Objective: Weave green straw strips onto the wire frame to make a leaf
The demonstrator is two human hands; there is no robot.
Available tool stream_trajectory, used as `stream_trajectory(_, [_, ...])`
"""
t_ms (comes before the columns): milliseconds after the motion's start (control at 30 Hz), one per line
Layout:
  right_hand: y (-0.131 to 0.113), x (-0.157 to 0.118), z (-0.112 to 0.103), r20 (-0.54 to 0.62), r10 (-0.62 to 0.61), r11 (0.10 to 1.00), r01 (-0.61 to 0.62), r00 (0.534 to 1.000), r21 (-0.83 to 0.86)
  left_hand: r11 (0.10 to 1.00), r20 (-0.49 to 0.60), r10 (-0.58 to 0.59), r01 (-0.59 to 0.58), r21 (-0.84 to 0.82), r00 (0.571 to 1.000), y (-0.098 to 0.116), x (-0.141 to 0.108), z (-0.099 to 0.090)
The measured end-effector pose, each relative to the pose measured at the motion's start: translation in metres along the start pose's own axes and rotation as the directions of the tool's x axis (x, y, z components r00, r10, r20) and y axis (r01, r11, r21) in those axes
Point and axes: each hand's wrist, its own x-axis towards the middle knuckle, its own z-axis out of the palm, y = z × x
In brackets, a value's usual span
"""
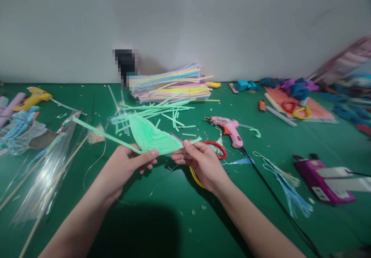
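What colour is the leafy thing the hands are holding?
The leaf-shaped piece is light mint green, seen best in the head view.

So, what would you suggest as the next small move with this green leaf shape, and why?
I would probably fold the long green strip up against the left edge of the leaf shape, since the strip's far end juts out free while the left hand pinches the shape's bottom corner and the right hand holds its right tip.

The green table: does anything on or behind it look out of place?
Loose green strips lie scattered at odd angles, while the coloured strips behind them are stacked together. Oddest is a dark patch by the wall, blurred into blocks.
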Motion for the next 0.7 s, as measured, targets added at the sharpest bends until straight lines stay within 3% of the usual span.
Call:
stream_trajectory(167, [-0.010, -0.005, 0.001, 0.015, -0.084, 0.990, 0.085, 0.996, -0.117, 1.000, 0.007, -0.011, 0.011, 0.011, 1.000, 0.001, 0.001, -0.001])
stream_trajectory(533, [-0.017, -0.001, -0.014, 0.173, 0.188, 0.977, -0.167, 0.967, -0.130, 0.999, 0.042, -0.034, 0.032, 0.035, 0.999, -0.001, 0.003, -0.004])
stream_trajectory(700, [-0.014, 0.000, -0.015, 0.156, 0.176, 0.983, -0.165, 0.972, -0.085, 0.999, 0.042, -0.026, 0.024, 0.045, 0.999, -0.001, 0.003, -0.003])
